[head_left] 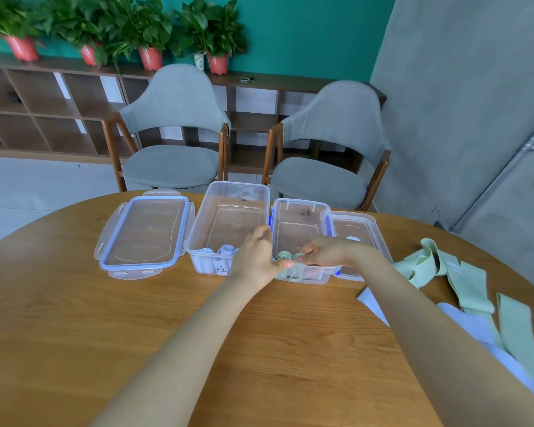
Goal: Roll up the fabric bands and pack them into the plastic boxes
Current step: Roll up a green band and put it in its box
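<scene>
Table (74,318); two boxes (228,211); two lids (142,232).

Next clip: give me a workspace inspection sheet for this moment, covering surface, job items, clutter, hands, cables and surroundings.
Surface: round wooden table.
Job's things: two open clear boxes; left box holds white rolls; right box holds green rolls. Unrolled green bands and white bands lie at right.
Clutter: blue-edged lid left of the boxes; second lid right of them.
Grips: left hand on the right box's near left corner; right hand pinches a green roll inside it.
Cables: nothing seen.
Surroundings: two grey chairs, shelf unit, potted plants, teal wall.
</scene>
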A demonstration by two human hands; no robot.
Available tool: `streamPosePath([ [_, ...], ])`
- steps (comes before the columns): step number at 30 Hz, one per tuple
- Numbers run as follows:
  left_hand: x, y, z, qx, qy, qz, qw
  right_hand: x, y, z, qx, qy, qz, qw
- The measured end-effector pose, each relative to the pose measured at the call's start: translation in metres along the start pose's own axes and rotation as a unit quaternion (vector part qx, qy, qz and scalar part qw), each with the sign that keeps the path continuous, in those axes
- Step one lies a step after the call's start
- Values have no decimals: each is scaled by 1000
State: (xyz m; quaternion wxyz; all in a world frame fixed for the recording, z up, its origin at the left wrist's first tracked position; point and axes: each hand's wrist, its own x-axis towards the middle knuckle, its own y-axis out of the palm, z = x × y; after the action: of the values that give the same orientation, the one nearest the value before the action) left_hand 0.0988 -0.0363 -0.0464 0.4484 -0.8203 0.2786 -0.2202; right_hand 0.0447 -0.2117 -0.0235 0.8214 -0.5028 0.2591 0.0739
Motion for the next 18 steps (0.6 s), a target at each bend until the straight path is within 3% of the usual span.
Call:
streamPosePath([
  [18,1,2,1,-3,-2,-7,1000,4,1,-3,-7,5,-7,1000],
])
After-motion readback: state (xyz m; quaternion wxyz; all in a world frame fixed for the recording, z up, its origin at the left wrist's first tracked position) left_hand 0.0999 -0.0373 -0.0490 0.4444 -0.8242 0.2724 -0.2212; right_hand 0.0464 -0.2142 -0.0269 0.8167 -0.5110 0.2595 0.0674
